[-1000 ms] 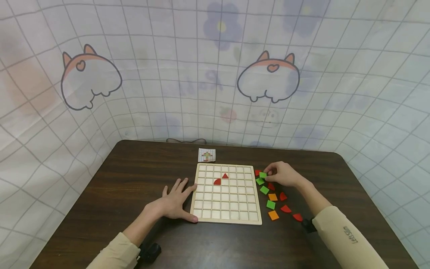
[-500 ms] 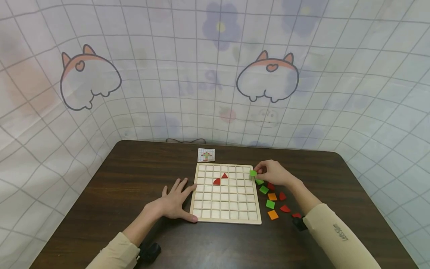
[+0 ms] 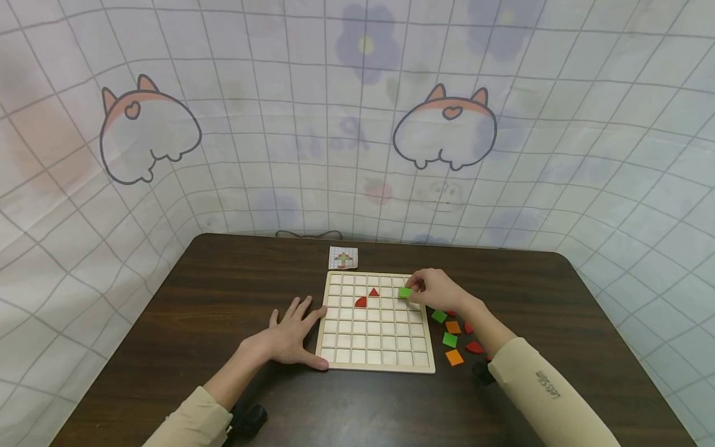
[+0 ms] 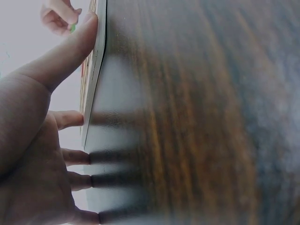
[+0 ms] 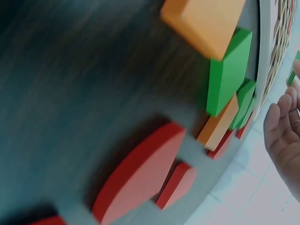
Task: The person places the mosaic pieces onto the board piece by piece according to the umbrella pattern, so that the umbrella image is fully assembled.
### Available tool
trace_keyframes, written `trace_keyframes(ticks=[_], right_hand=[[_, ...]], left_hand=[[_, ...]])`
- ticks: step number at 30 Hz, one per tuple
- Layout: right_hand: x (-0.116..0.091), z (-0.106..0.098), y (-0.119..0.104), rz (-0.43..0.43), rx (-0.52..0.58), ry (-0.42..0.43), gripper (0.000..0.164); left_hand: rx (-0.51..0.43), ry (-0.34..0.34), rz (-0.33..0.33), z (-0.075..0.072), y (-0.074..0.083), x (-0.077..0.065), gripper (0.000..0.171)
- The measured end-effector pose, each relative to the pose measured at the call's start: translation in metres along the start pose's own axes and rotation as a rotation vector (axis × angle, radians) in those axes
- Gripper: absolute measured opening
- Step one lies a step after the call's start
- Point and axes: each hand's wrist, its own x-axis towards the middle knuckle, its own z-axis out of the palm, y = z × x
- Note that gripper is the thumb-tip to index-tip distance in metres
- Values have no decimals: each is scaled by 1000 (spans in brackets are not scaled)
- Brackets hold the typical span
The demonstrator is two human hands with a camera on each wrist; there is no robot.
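My right hand (image 3: 438, 290) pinches a green square tile (image 3: 404, 292) over the upper right part of a pale wooden grid board (image 3: 360, 342). In the right wrist view that hand (image 5: 284, 129) shows at the right edge, mostly cut off. With fingers spread, my left hand (image 3: 287, 338) lies at the board's left side, its thumb and index finger touching the frame; the left wrist view shows the thumb (image 4: 70, 54) against the board's side. Two red pieces lie in the grid's upper cells: a triangle (image 3: 373, 292) and a quarter circle (image 3: 361, 302).
Right of the board lie loose pieces: green squares (image 3: 449, 339), orange squares (image 3: 455, 357) and red quarter circles (image 3: 475, 347), some hidden by the right arm. A small printed pattern card (image 3: 343, 257) lies behind the board on the dark wooden table (image 3: 234, 267).
My right hand has carried the green square tile leftward from the loose pieces to above the board. The left hand and the two red pieces on the grid have stayed put.
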Motion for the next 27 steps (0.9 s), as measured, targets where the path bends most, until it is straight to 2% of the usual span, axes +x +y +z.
trace_keyframes(ticks=[6, 15, 27], right_hand=[[7, 9, -4, -29, 1, -20, 23], [15, 23, -15, -59, 6, -50, 22], [22, 33, -29, -151, -51, -54, 18]], left_hand=[[32, 5, -20, 1, 1, 2, 113], [27, 6, -34, 0, 3, 1, 113], [1, -3, -12, -1, 2, 0, 115]])
